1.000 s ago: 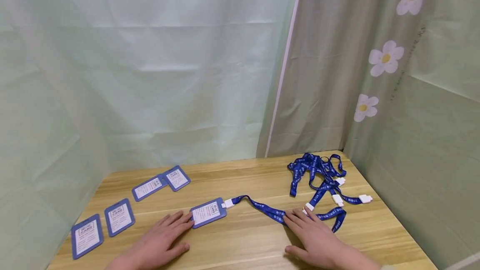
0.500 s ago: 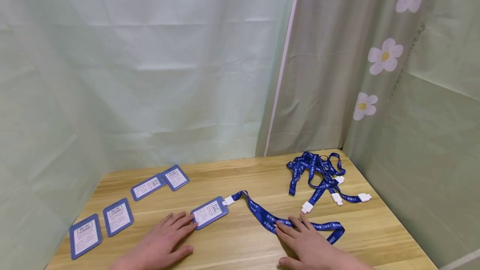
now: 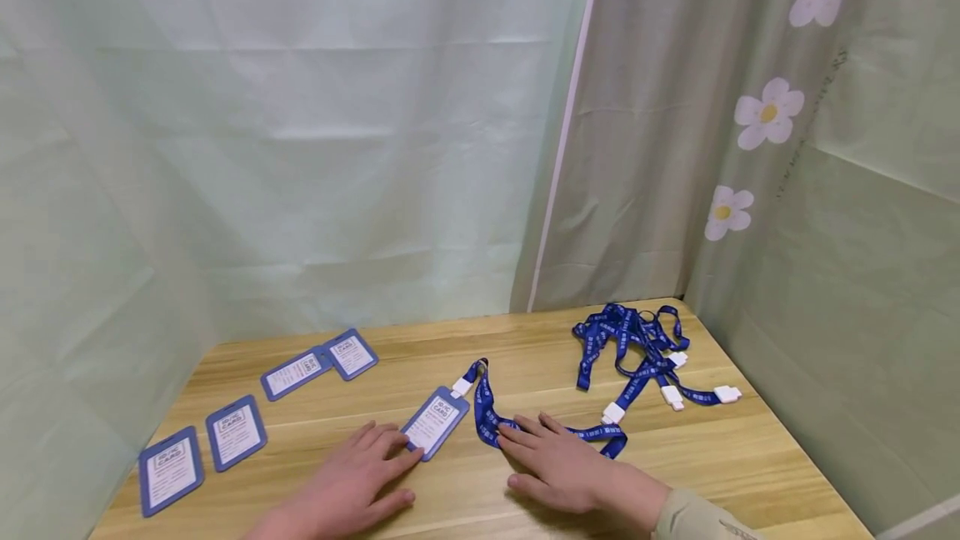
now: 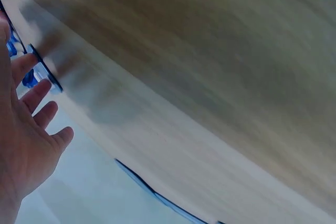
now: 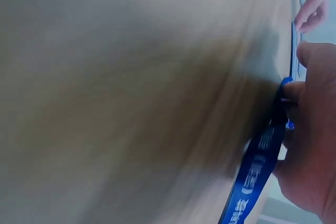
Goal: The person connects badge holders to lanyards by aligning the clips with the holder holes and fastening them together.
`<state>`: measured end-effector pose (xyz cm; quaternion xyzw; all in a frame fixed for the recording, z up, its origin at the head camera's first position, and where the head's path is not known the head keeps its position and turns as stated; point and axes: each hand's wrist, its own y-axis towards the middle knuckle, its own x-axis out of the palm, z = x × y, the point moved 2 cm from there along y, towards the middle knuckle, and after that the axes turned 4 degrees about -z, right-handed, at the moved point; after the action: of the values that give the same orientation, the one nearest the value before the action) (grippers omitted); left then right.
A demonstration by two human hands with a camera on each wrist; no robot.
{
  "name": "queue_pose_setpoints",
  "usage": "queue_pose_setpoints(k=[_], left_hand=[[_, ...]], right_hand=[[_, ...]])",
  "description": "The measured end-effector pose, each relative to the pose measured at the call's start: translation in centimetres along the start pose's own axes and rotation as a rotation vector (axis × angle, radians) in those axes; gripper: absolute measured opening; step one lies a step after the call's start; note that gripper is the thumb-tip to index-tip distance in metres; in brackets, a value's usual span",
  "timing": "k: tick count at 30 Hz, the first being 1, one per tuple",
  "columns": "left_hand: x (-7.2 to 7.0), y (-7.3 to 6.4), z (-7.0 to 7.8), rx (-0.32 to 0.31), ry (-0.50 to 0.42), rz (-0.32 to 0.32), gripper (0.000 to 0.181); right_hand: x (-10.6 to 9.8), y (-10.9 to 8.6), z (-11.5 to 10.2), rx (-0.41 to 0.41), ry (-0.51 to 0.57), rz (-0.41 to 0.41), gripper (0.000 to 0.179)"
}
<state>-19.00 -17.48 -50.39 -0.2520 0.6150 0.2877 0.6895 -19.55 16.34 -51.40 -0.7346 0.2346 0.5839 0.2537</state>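
A blue-framed badge holder [image 3: 437, 423] lies tilted near the table's middle, joined by a white clip [image 3: 462, 387] to a blue lanyard [image 3: 486, 407]. The left hand [image 3: 358, 473] touches the badge's lower left edge with its fingertips, fingers fairly straight. On the lanyard's strap rests the right hand [image 3: 551, 463], palm down with fingers extended, covering part of the strap. A loop of that strap comes out past the hand on the right. In the right wrist view the lanyard strap [image 5: 252, 177] runs beneath the right hand [image 5: 315, 129].
Several more badge holders [image 3: 171, 471] lie along the table's left side, two of them touching at the back. A tangle of blue lanyards [image 3: 630, 340] with white clips [image 3: 672, 397] sits at the back right. Curtains [image 3: 360, 148] hang around the wooden table [image 3: 480, 515].
The right hand has slid left, bringing the lanyard strap closer to the badge. The badge has turned more upright and shifted slightly right, with the left hand following it.
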Motion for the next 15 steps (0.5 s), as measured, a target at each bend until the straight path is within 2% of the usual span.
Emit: queue_pose_setpoints(k=[5, 9, 12, 15], left_hand=[[0.2, 0.2, 0.5, -0.001, -0.024, -0.026, 0.06], [0.4, 0.1, 0.7, -0.001, -0.035, -0.022, 0.061], [0.5, 0.1, 0.8, -0.007, -0.04, -0.024, 0.062], [0.5, 0.2, 0.8, -0.022, -0.05, -0.04, 0.063]], right_hand=[[-0.5, 2.9, -0.4, -0.031, -0.007, 0.007, 0.057], [-1.1, 4.7, -0.8, -0.037, 0.005, -0.008, 0.055], [-1.4, 4.8, -1.1, -0.02, 0.03, -0.007, 0.057], [-1.8, 3.6, -1.7, 0.007, 0.021, 0.024, 0.06]])
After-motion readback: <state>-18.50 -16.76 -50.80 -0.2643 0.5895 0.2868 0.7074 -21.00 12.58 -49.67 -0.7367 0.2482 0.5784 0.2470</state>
